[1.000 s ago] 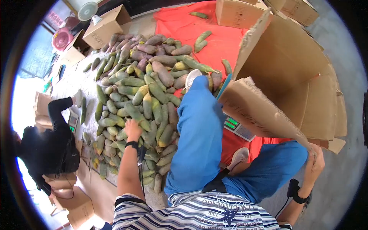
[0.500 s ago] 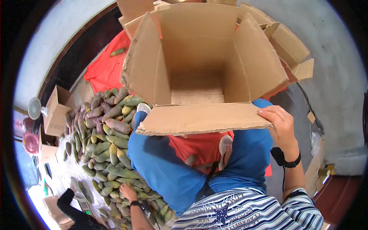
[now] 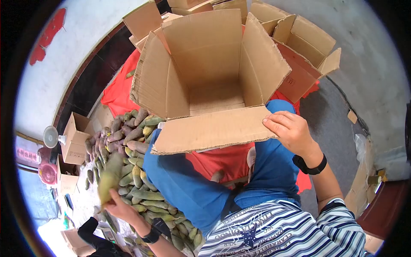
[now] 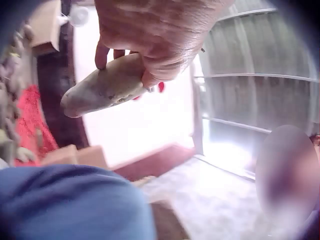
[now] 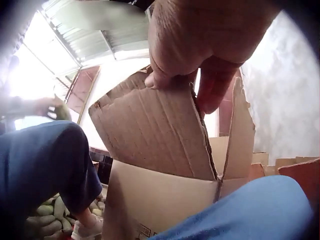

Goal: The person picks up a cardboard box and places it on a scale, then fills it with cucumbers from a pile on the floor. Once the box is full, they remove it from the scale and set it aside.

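Gripping a long green vegetable [image 3: 109, 176] in the left hand [image 3: 122, 210], fingers and thumb curled round its lower end, clear above the pile of like vegetables [image 3: 128, 147] on the floor. From the head view, blurred: long axis near upright, leaning slightly right, free end pointing up and away from the body. From the left wrist view: long axis slanting, blunt free end pointing down and left, the other end buried in the palm.

Pinching the near flap [image 3: 214, 128] of an open cardboard box [image 3: 214, 73] with the right hand [image 3: 291, 130] at the flap's right corner, fingers over the top face, thumb against the other side. Holding that box tipped, mouth toward the body, above the blue trouser legs [image 3: 180, 180].

Behind the box, more open boxes [image 3: 304, 47] and a red cloth [image 3: 117, 92]. At far left, a small fan [image 3: 50, 136] beside another carton.
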The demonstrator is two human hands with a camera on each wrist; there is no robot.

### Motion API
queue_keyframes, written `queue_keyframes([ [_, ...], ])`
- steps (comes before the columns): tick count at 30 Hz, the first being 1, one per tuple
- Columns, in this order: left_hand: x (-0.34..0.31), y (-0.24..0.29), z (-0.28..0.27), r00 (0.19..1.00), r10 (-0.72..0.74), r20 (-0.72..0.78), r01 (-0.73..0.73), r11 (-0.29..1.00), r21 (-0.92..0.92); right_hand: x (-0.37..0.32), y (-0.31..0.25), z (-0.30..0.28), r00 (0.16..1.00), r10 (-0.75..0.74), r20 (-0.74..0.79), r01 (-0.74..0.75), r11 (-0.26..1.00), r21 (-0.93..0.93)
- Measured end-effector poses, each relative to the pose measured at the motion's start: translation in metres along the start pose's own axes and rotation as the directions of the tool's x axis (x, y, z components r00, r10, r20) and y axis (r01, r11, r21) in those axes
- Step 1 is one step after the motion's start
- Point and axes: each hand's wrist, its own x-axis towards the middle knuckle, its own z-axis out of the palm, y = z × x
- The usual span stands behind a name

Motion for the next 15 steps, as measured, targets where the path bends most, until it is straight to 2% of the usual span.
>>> queue_keyframes([
  [1, 0.005, 0.02, 0.007, 0.995, 0.1, -0.016, -0.1, 0.957, -0.272, -0.004, 0.002, 0.0, 1.0, -0.027, -0.003, 0.027, 1.0, 0.005],
  [2, 0.01, 0.04, 0.015, 0.98, 0.19, -0.053, -0.19, 0.831, -0.523, -0.008, 0.002, 0.001, 0.999, -0.053, -0.006, 0.053, 0.999, 0.007],
  [3, 0.005, 0.073, 0.025, 0.964, 0.253, -0.086, -0.253, 0.756, -0.603, -0.011, 0.004, 0.0, 0.999, -0.045, -0.014, 0.045, 0.999, 0.002],
  [4, 0.01, 0.079, 0.031, 0.953, 0.301, -0.041, -0.252, 0.709, -0.658, -0.014, 0.006, 0.0, 0.998, -0.061, -0.011, 0.061, 0.998, -0.004],
  [6, 0.005, 0.102, 0.056, 0.936, 0.346, 0.066, -0.22, 0.721, -0.657, -0.018, 0.01, -0.004, 0.997, -0.071, -0.009, 0.07, 0.997, -0.019],
  [7, -0.002, 0.119, 0.071, 0.888, 0.433, 0.155, -0.228, 0.707, -0.669, -0.018, 0.012, -0.006, 0.996, -0.094, -0.01, 0.094, 0.996, -0.002],
  [8, -0.011, 0.14, 0.086, 0.825, 0.513, 0.238, -0.235, 0.694, -0.681, -0.018, 0.013, -0.007, 0.993, -0.118, -0.01, 0.118, 0.993, 0.017],
  [10, -0.021, 0.172, 0.111, 0.61, 0.669, 0.425, -0.197, 0.648, -0.736, -0.014, 0.013, -0.005, 0.99, -0.139, -0.002, 0.139, 0.99, 0.024],
  [12, -0.023, 0.174, 0.137, 0.486, 0.619, 0.617, -0.095, 0.74, -0.666, -0.015, 0.012, -0.006, 0.989, -0.149, 0.014, 0.149, 0.989, 0.026],
  [13, -0.025, 0.175, 0.151, 0.433, 0.628, 0.646, -0.057, 0.735, -0.676, -0.016, 0.012, -0.005, 0.988, -0.154, -0.002, 0.154, 0.988, 0.03],
  [14, -0.026, 0.173, 0.159, 0.414, 0.63, 0.657, -0.04, 0.734, -0.678, -0.018, 0.011, -0.004, 0.988, -0.153, -0.014, 0.153, 0.988, 0.03],
  [15, -0.026, 0.17, 0.168, 0.339, 0.587, 0.735, -0.064, 0.794, -0.605, -0.019, 0.013, -0.003, 0.988, -0.155, -0.018, 0.155, 0.988, 0.019],
])
